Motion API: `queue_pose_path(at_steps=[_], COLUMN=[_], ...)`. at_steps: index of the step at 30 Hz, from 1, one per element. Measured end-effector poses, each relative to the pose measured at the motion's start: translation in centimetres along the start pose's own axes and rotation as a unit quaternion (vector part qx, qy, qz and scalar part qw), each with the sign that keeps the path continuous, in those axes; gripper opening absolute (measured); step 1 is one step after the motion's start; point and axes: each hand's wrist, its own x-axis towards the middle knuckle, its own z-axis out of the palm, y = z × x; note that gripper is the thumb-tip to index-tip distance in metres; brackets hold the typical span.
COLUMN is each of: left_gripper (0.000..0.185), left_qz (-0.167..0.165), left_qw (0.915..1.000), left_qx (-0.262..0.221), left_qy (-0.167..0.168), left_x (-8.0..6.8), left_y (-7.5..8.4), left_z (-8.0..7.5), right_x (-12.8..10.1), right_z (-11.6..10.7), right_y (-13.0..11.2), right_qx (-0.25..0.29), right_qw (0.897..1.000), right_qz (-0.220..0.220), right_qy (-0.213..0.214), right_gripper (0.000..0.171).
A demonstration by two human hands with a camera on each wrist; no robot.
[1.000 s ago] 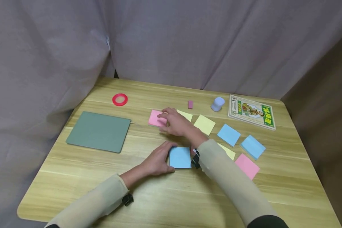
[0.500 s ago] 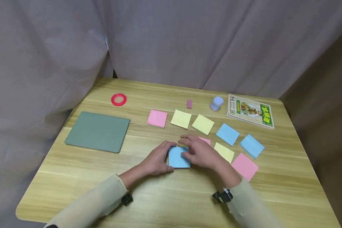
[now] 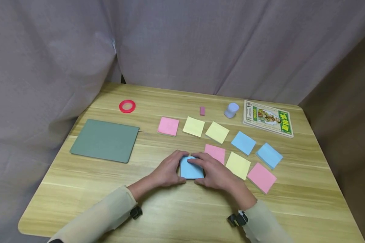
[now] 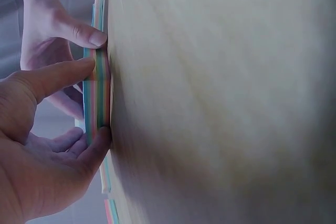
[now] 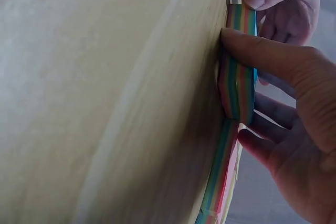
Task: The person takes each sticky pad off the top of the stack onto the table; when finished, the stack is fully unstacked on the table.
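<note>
A stack of sticky notes with a blue top (image 3: 191, 171) lies on the table between both hands. My left hand (image 3: 168, 170) holds its left side, thumb at the near corner and fingers at the far one. On the opposite side my right hand (image 3: 214, 172) grips the stack likewise, with a finger over the top. Both wrist views show the stack's striped multicoloured edge (image 4: 98, 98) between fingers and thumbs. Just beyond the right hand are a pink pad (image 3: 215, 152) and a yellow pad (image 3: 238, 165).
More sticky pads curve behind and right, including a pink pad (image 3: 168, 126), a yellow pad (image 3: 193, 126) and a blue pad (image 3: 269, 155). A green notebook (image 3: 104, 140) lies left, a red ring (image 3: 127, 106) behind it. Farther back are a lavender cylinder (image 3: 231, 110) and booklets (image 3: 267, 118).
My right hand has come back from the far pink pad to the blue-topped stack and now grips its right side. The left hand has stayed on the stack.
</note>
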Motion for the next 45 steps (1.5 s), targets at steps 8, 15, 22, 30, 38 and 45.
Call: queue_pose_path(at_steps=[8, 15, 22, 30, 38, 45], left_gripper=[0.088, 0.087, 0.082, 0.079, 0.08, 0.079], left_qz=[-0.004, -0.007, -0.008, -0.011, -0.014, -0.016], left_qw=[1.0, 1.0, 0.9999, 0.9999, 0.9999, 0.9999], left_qx=[-0.003, -0.006, -0.004, -0.003, 0.0, 0.001], left_qy=[0.0, -0.001, 0.005, 0.011, 0.007, 0.004], left_x=[-0.1, 0.0, 0.0, -0.2, -0.1, -0.1], left_y=[0.1, 0.0, 0.1, 0.1, -0.2, -0.1], left_z=[-0.1, 0.0, 0.2, -0.1, 0.2, 0.2], right_x=[-0.1, -2.3, -7.0, -10.0, -10.0, -10.0], right_z=[-0.5, -1.8, -1.9, 0.0, 0.7, 0.7], right_y=[-0.2, -0.3, -0.7, -0.8, -0.6, -0.6], right_qx=[-0.011, -0.016, -0.015, -0.019, -0.007, -0.008], right_qw=[1.0, 0.999, 0.997, 0.997, 0.997, 0.997], right_qz=[0.001, 0.036, 0.057, 0.054, 0.073, 0.079], right_qy=[0.002, 0.013, 0.041, 0.045, 0.028, 0.021], right_gripper=[0.065, 0.068, 0.07, 0.069, 0.069, 0.069])
